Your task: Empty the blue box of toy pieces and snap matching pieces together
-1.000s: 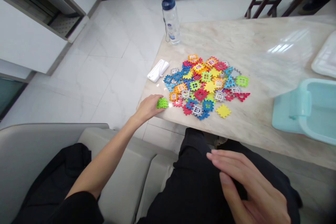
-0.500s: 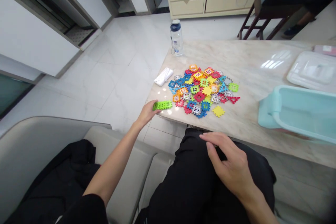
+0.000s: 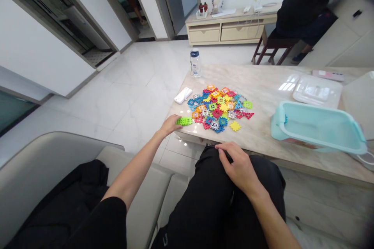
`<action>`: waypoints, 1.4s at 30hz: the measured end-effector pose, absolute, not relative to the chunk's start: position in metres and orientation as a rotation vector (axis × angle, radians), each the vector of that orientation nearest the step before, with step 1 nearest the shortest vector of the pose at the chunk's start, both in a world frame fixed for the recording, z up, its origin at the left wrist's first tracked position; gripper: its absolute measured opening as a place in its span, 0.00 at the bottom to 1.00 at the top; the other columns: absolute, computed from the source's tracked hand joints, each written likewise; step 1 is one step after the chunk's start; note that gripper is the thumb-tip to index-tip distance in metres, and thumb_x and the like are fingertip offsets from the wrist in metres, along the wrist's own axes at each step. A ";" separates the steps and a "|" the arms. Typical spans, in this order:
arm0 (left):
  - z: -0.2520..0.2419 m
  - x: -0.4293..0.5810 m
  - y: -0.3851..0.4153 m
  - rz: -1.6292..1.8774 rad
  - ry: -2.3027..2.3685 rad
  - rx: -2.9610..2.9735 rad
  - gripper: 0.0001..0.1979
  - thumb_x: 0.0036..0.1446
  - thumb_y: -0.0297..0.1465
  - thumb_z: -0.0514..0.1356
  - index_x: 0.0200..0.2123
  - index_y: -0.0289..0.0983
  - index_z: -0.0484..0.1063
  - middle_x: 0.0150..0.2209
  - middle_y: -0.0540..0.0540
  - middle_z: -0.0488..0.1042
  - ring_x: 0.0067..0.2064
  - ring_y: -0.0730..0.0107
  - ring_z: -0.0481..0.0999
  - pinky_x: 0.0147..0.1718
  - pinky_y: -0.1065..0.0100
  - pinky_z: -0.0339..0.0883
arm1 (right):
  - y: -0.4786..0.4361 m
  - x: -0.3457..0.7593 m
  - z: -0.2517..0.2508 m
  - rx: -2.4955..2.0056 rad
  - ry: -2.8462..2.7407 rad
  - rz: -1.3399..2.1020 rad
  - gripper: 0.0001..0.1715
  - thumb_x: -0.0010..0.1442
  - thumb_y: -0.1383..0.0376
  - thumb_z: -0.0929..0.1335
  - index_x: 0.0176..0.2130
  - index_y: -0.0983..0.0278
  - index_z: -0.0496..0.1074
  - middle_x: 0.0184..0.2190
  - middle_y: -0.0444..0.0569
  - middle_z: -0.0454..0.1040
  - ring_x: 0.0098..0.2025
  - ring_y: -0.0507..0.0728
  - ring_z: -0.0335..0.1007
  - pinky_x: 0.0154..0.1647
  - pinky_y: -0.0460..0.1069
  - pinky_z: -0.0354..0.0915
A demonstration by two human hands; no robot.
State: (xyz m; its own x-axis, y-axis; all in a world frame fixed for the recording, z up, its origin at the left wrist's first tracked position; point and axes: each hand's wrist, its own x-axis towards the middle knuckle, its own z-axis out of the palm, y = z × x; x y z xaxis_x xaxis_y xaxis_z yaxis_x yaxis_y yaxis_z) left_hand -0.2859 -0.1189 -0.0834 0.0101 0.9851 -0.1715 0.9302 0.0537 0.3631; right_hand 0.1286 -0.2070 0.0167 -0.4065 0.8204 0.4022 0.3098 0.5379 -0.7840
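Observation:
At the near left corner of the table, my left hand (image 3: 170, 125) is closed around the end of some bright green plastic building pieces (image 3: 184, 121), which sit low on the tabletop. Just right of them spreads a heap of interlocking building tiles (image 3: 217, 113) in red, blue, yellow, orange, green and grey, some with window grids. One yellow tile (image 3: 235, 126) lies apart at the heap's front edge. My right hand (image 3: 237, 164) rests on my black trousers near the knee, fingers stretched out, with nothing visible in it.
A white device (image 3: 183, 95) and a water bottle (image 3: 195, 64) stand along the marble table's left side. To the right are a light blue bin (image 3: 318, 124) and a clear lid (image 3: 318, 90). A person sits on a dark stool (image 3: 273, 46) beyond the table.
The view has tilted upward, showing more of the cabinet and wall. My left hand stays at the green pieces by the corner. My right hand rests on my leg, shifted slightly left in view.

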 end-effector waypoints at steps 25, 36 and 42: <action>-0.060 -0.273 -0.108 -0.032 2.051 1.956 0.26 0.59 0.44 0.73 0.58 0.39 0.82 0.56 0.36 0.84 0.58 0.42 0.81 0.57 0.54 0.74 | -0.203 0.140 0.022 -0.881 -1.967 0.892 0.12 0.77 0.69 0.67 0.52 0.60 0.80 0.47 0.53 0.85 0.52 0.62 0.82 0.57 0.59 0.79; -0.064 -0.265 -0.098 0.000 2.001 1.988 0.27 0.59 0.44 0.73 0.59 0.40 0.81 0.57 0.38 0.84 0.58 0.46 0.81 0.62 0.55 0.71 | -0.200 0.146 0.023 -0.858 -1.969 0.964 0.11 0.78 0.68 0.67 0.52 0.59 0.80 0.47 0.54 0.85 0.52 0.63 0.83 0.56 0.59 0.80; -0.060 -0.265 -0.100 -0.079 2.052 1.988 0.28 0.58 0.46 0.73 0.58 0.39 0.82 0.54 0.36 0.84 0.58 0.43 0.80 0.58 0.55 0.73 | -0.199 0.147 0.025 -0.861 -1.949 0.981 0.12 0.78 0.68 0.66 0.52 0.60 0.80 0.48 0.54 0.85 0.52 0.63 0.83 0.57 0.60 0.79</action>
State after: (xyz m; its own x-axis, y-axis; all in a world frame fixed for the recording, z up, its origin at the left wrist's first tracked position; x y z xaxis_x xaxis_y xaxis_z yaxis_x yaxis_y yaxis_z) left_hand -0.2652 -0.0996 -0.0596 -0.0121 0.9711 -0.2382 0.9865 0.0505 0.1557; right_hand 0.1474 -0.1990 0.0249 -0.4705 0.8172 0.3328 0.2194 0.4737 -0.8529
